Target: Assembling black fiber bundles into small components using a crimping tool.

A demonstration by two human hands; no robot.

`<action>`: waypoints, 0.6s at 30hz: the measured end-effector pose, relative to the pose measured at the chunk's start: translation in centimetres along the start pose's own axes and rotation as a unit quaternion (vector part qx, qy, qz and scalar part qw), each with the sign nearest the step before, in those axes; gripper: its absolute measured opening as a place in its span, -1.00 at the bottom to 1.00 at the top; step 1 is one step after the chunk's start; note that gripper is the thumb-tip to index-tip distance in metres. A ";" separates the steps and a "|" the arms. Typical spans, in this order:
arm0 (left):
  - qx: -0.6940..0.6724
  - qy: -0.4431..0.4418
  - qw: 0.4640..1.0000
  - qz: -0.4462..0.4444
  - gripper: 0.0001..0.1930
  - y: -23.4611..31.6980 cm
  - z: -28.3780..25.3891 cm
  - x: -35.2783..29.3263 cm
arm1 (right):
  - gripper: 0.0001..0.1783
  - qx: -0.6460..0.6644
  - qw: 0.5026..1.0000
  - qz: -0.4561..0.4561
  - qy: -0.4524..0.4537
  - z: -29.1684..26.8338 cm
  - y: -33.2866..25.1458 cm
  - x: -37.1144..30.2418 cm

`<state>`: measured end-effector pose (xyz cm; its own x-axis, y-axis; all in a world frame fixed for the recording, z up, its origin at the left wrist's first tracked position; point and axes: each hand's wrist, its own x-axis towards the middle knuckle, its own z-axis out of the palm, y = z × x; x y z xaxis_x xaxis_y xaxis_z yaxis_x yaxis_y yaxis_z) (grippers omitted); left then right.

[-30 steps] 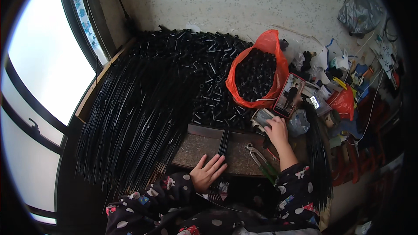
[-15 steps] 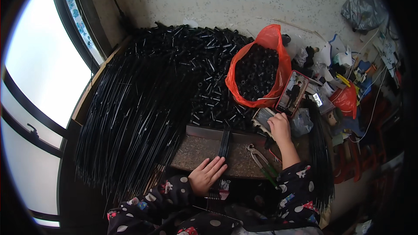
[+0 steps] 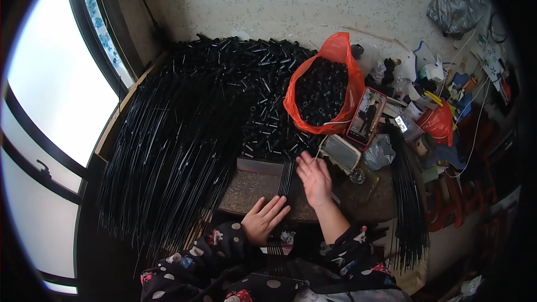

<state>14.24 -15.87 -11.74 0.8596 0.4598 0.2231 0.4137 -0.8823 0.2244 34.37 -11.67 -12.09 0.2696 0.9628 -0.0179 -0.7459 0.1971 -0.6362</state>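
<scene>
A narrow row of thin black rods [image 3: 286, 178] lies side by side across the brown work board [image 3: 251, 185]. My left hand [image 3: 265, 221] rests flat on the near part of this row, fingers stretched out. Just right of the rods' far ends, my right hand [image 3: 315, 183] is raised with its fingers apart and nothing in it. Beyond the board is a heap of short black tubular pieces [image 3: 265, 100]. An orange-red plastic bag [image 3: 358, 86] full of small black round parts [image 3: 324, 89] stands at its right side.
A large bundle of long black rods [image 3: 168, 151] covers the left side; another bundle [image 3: 405, 201] hangs at the right. A phone [image 3: 367, 116] leans beside the bag, near a rectangular framed tray [image 3: 341, 152] and a clear plastic bag [image 3: 379, 154]. Mixed clutter fills the far right.
My right hand has moved left from the framed tray to beside the rods, and its fingers have opened. The pincers seen before are now hidden. My left hand stays on the rods.
</scene>
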 end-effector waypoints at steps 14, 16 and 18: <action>0.026 0.017 0.999 0.028 -0.38 -0.9 1.1 -0.4 | -0.85 -0.718 0.623 -0.269 -0.159 -1.0 -3.1 1.8; 0.012 -0.051 0.998 0.025 -0.34 -0.5 -0.3 -0.1 | -0.81 -0.756 0.574 -0.224 -0.221 -1.3 -3.8 2.6; 0.018 -0.050 0.998 0.021 -0.30 -0.8 0.1 -0.1 | -0.83 -0.764 0.568 -0.217 -0.214 -1.4 -3.9 2.8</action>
<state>13.85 -15.24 -12.01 0.9016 0.4108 0.1354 0.3849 -0.9048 0.1820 38.88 -10.04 -10.79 -0.1905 0.9061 0.3778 0.8228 0.3573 -0.4421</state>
